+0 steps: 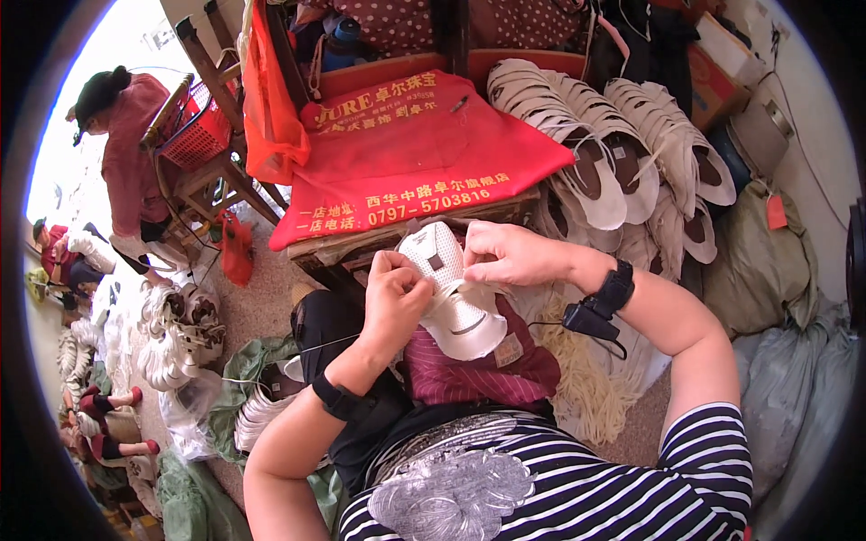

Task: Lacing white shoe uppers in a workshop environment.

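Observation:
A white mesh shoe upper (465,326) with a dark patch on its tongue lies over my lap, on a maroon striped cloth (469,371). My left hand (397,290) is closed on the shoe's left edge, thumb and fingers pinched together. At the opposite edge my right hand (510,255) is closed in a pinch close to the tongue. A thin pale strand seems to cross the shoe between both hands. What sits between my right fingertips is too small to make out.
A red cloth (397,153) covers the wooden table ahead. Stacked white shoes (582,149) stand at its right. Loose pale laces (591,383) lie right of my lap. More shoe bundles (180,329) and a bending person (135,153) are at left. Sacks (758,261) line the right.

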Demonstrator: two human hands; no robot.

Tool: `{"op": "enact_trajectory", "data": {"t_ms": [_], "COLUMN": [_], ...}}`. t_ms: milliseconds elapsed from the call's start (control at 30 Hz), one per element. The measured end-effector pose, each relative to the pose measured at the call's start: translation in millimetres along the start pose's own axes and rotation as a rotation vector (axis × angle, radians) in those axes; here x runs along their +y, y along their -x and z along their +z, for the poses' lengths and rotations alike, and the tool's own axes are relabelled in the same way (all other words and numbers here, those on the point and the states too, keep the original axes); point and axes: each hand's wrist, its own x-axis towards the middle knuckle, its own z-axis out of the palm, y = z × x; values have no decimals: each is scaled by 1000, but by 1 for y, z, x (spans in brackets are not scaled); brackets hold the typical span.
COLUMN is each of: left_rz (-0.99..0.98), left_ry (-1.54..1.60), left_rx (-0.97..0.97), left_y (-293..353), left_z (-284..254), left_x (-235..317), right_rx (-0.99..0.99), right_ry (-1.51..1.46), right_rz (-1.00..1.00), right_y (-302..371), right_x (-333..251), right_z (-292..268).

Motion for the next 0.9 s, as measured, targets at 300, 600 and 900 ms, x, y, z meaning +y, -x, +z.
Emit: {"op": "enact_trajectory", "data": {"t_ms": [300, 600, 900], "left_rz": [76, 157, -228], "left_ry": [356, 248, 646], "left_rx": [108, 151, -738], "left_y": [1, -41, -6], "left_z": [-37, -48, -34], "left_x": [94, 74, 66], "right_rx": [257, -32, 639], "right_ry": [-510, -833, -44], "right_rz": [141, 64, -679], "right_y": [-17, -28, -37], "right_x": [-71, -105, -183], "right_z": [6, -3, -107]}}
